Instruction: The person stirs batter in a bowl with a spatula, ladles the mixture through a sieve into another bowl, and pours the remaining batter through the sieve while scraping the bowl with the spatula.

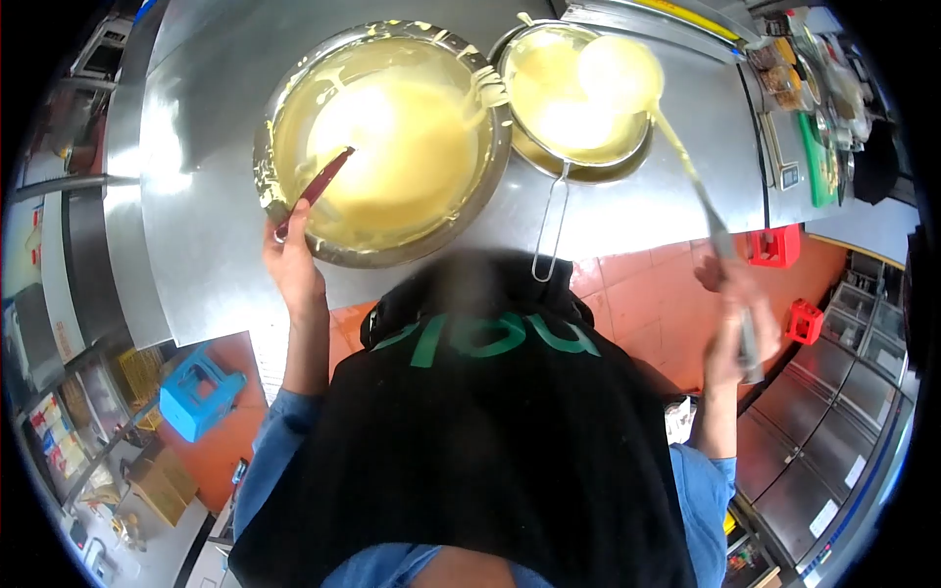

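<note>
A large metal bowl [431,250] holds pale yellow batter [392,157], with smears along its rim. My left hand [294,260] is at the bowl's lower left rim, closed on a dark red stick-like utensil [326,180] that slants into the bowl; its kind I cannot make out. To the right, a round sieve [567,160] with a wire handle sits over a second metal bowl [618,171], with yellow batter in it. My right hand [740,314], blurred, grips the long handle of a ladle [622,76]. The ladle's batter-coated head is over the sieve's upper right side.
The bowls stand on a steel worktop [201,245]. A scale [787,174] and a green board [818,162] lie at the far right. A blue stool [201,392] and red stools [774,245] stand on the tiled floor. Steel cabinets [794,461] line the lower right.
</note>
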`<move>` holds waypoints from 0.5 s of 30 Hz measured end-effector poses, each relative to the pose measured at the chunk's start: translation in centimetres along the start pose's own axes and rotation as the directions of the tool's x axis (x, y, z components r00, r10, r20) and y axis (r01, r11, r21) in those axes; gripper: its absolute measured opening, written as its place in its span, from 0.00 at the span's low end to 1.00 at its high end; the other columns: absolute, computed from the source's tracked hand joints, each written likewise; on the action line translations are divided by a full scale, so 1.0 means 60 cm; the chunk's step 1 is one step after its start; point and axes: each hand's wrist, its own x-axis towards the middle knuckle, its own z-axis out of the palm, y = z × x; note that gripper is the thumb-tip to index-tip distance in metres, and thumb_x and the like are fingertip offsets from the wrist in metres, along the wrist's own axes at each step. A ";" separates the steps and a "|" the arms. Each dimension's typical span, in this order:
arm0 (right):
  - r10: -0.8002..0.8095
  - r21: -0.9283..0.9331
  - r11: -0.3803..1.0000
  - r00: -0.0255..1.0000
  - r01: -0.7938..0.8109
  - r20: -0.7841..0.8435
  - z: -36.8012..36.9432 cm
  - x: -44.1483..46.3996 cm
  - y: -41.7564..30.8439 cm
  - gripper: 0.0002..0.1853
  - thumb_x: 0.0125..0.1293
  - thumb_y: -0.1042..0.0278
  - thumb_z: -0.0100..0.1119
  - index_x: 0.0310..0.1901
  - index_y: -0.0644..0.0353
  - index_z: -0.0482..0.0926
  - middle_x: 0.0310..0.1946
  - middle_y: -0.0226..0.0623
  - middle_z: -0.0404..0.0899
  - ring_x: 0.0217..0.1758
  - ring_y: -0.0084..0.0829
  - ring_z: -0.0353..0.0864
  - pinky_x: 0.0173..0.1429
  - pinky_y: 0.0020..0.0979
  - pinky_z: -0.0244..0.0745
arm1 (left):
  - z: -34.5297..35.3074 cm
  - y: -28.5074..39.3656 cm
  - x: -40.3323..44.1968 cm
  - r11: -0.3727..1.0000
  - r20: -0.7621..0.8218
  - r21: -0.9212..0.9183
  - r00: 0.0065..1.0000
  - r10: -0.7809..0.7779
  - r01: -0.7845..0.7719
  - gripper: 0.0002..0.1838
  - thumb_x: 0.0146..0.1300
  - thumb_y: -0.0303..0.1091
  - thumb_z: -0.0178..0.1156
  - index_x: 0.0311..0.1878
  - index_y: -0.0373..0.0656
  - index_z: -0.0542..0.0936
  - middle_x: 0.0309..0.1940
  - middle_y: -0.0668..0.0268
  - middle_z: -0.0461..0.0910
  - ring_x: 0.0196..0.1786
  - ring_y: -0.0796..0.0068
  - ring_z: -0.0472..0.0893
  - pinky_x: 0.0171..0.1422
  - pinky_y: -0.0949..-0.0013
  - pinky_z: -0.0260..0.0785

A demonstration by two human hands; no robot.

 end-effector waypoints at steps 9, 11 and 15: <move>0.392 0.660 0.621 0.897 -0.422 0.205 0.035 0.084 -0.045 0.20 0.67 0.63 0.45 0.50 0.74 0.73 0.31 0.50 0.81 0.31 0.39 0.82 0.37 0.33 0.78 | -0.003 -0.007 0.003 0.999 -0.033 0.037 0.999 0.031 -0.030 0.21 0.56 0.39 0.66 0.47 0.34 0.76 0.38 0.67 0.76 0.42 0.78 0.70 0.51 0.75 0.60; 0.132 0.517 0.803 0.934 -0.297 0.332 0.077 0.107 -0.077 0.14 0.65 0.67 0.52 0.43 0.70 0.79 0.38 0.46 0.82 0.34 0.33 0.84 0.38 0.29 0.80 | -0.001 -0.001 -0.001 0.999 -0.029 0.042 0.999 0.020 -0.019 0.21 0.56 0.38 0.66 0.48 0.35 0.75 0.39 0.66 0.78 0.41 0.77 0.71 0.51 0.75 0.60; -0.532 0.220 0.834 0.633 0.506 0.562 0.174 0.142 -0.091 0.10 0.51 0.82 0.56 0.36 0.61 0.77 0.20 0.35 0.75 0.22 0.26 0.76 0.26 0.30 0.73 | 0.000 0.000 0.000 0.999 -0.034 -0.048 0.999 -0.027 0.025 0.21 0.55 0.34 0.67 0.49 0.35 0.75 0.40 0.66 0.78 0.44 0.78 0.74 0.51 0.74 0.62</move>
